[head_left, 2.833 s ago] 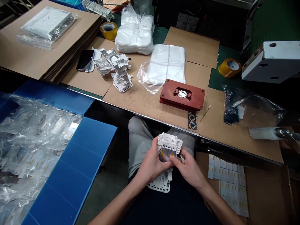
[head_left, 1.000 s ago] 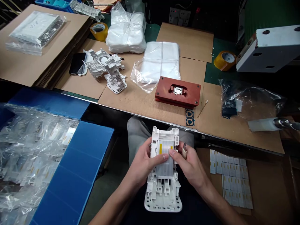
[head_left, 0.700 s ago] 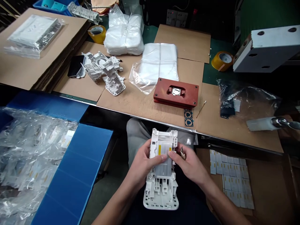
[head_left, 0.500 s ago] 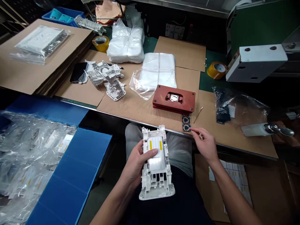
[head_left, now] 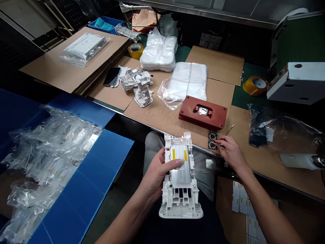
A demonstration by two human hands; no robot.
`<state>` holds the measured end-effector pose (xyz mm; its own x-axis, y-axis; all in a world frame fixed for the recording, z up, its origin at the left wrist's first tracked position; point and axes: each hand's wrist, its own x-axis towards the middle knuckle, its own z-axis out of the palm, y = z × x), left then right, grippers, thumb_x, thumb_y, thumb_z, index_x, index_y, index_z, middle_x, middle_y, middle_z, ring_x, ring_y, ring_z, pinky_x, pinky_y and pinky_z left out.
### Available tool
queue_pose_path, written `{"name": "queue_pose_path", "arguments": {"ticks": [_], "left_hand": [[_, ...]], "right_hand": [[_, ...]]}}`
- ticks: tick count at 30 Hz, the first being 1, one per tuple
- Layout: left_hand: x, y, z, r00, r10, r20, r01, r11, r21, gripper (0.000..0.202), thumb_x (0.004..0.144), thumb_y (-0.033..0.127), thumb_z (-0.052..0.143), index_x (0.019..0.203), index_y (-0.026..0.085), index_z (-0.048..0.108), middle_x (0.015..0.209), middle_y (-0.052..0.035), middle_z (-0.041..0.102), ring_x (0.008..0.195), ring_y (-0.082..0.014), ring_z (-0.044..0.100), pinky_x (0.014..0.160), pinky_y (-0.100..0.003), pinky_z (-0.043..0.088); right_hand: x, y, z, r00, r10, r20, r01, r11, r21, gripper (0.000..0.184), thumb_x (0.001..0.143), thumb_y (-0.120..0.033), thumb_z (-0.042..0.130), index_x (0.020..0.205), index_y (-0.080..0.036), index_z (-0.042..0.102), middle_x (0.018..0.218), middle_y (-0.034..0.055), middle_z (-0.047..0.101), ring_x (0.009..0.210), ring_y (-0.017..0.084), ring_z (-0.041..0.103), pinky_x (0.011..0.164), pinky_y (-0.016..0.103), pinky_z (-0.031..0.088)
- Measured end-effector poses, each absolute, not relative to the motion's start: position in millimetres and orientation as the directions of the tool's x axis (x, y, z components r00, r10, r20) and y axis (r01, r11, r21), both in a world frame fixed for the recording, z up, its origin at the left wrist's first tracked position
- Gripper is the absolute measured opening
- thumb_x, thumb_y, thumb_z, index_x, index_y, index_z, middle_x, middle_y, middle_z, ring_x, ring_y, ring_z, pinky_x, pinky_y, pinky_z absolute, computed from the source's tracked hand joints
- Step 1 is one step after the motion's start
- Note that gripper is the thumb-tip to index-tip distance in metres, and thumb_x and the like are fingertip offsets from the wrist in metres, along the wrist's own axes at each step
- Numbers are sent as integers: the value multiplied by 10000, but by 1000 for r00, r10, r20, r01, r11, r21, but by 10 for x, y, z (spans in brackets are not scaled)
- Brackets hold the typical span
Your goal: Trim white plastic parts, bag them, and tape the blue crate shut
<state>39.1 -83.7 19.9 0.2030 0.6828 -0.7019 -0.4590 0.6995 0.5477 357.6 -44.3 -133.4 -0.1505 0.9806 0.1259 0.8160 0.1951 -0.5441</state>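
My left hand [head_left: 158,173] is closed round the side of a white plastic housing [head_left: 180,211], held above my lap. Its thumb presses on a smooth pale panel [head_left: 179,176] with two yellow strips in the housing. My right hand [head_left: 232,152] is at the table's front edge, fingers pinched together. The fingertips are by a small dark blue strip with round cut-outs [head_left: 212,140]; something thin may be between them, too small to name. Just behind the strip sits a red block fixture [head_left: 186,113] with a small white-and-black piece [head_left: 202,111] in its recess.
A cotton swab [head_left: 230,129] lies right of the strip. Further back are another white housing [head_left: 138,83], bundles of clear bags [head_left: 189,79], a phone [head_left: 111,77] and tape rolls [head_left: 255,84]. Bagged parts [head_left: 50,152] fill a blue box at left. A bottle [head_left: 297,161] lies at right.
My view has turned, so the table appears shifted to the right. My right hand has moved in over the edge of the blue strip. The left hand keeps hold of the housing.
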Motion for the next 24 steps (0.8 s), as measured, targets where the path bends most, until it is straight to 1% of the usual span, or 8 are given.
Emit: {"name": "queue_pose_path", "arguments": {"ticks": [2,5,7,10,12,16,20,24], "left_hand": [[385,-838,218,198,684,-702,-461,698,548,567,740,92,824,1244,153,572,1078,-125,761,954,-258,746,787,-319,624],[371,-849,218,213,681,-700,-448,705,550,558,760,107,818,1254,158,564,1101,-129,755,999,-264,737,798,-322,626],[362,-859,206,221,683,-696,-444,706,552,558,769,122,818,1262,163,560,1106,-130,753,981,-260,742,794,-327,627],[350,-873,185,222,687,-691,-444,703,556,567,776,125,811,1278,164,550,1099,-132,754,853,-239,759,763,-342,630],[338,-883,169,229,693,-684,-450,698,557,587,767,129,819,1286,160,546,1097,-138,753,808,-242,760,751,-357,630],[301,-903,137,241,708,-663,-466,684,561,617,751,151,838,1295,160,547,1133,-147,741,870,-271,759,776,-380,626],[264,-936,115,227,724,-652,-470,668,577,646,750,169,842,1319,185,537,1157,-132,734,893,-270,754,801,-393,619],[231,-994,103,205,754,-624,-457,638,620,652,742,201,849,1314,191,537,1190,-133,722,940,-280,743,814,-398,612]], "right_hand": [[3592,-437,-1336,-156,980,124,813,198,-548,253,951,-347,566,1037,-211,762,1075,126,680,983,288,660,898,456,547],[3598,-438,-1320,-162,979,123,805,203,-558,291,956,-398,572,1043,-193,760,1079,122,675,959,269,678,874,415,553],[3590,-441,-1308,-161,979,127,801,205,-563,311,966,-414,557,1020,-189,764,1041,116,680,925,260,687,846,399,555],[3573,-441,-1300,-158,978,137,794,209,-571,328,980,-421,530,988,-195,768,993,107,693,870,248,698,807,383,556],[3565,-435,-1302,-153,977,147,792,210,-573,333,978,-428,528,963,-200,770,973,106,702,848,251,702,784,386,555],[3551,-439,-1315,-127,975,185,795,211,-569,318,962,-423,546,906,-204,769,925,105,720,811,260,703,754,396,553],[3515,-457,-1259,-20,957,291,811,185,-554,255,949,-388,574,943,-215,761,950,107,731,860,268,695,797,406,549],[3457,-381,-1039,198,868,456,819,109,-564,232,934,-376,616,918,-189,752,938,124,726,901,285,675,852,430,525]]}}
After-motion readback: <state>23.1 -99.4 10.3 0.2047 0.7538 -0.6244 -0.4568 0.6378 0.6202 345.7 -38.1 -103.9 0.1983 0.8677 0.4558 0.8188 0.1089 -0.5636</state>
